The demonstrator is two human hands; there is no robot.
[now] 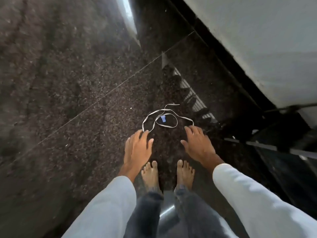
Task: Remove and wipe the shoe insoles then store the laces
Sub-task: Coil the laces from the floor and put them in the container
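You are looking straight down past pale sleeves and dark trousers at your bare feet (pixel 185 173), which stand together on a dark, speckled stone floor (pixel 68 100). Just beyond your toes, both arms reach forward and down. Your left hand (pixel 138 146) and right hand (pixel 199 145) are spread palm-down with the fingers released and grasping nothing.

Just past the fingertips, a flat white lace (pixel 149 116) lies loose on the floor in open loops. One end runs up to your left hand and the other up to your right. The picture is soft there, so whether either hand touches it is unclear. A small blue-and-white object (pixel 163 119) sits inside the loops.

Farther off, the polished floor reflects slats and dark shapes, possibly shoes on a rack. A pale wall (pixel 257 40) crosses the upper right.

No insole or cloth is visible. The lace is already out of its shoe, so the work looks late on: the lace is not yet gathered or stored.
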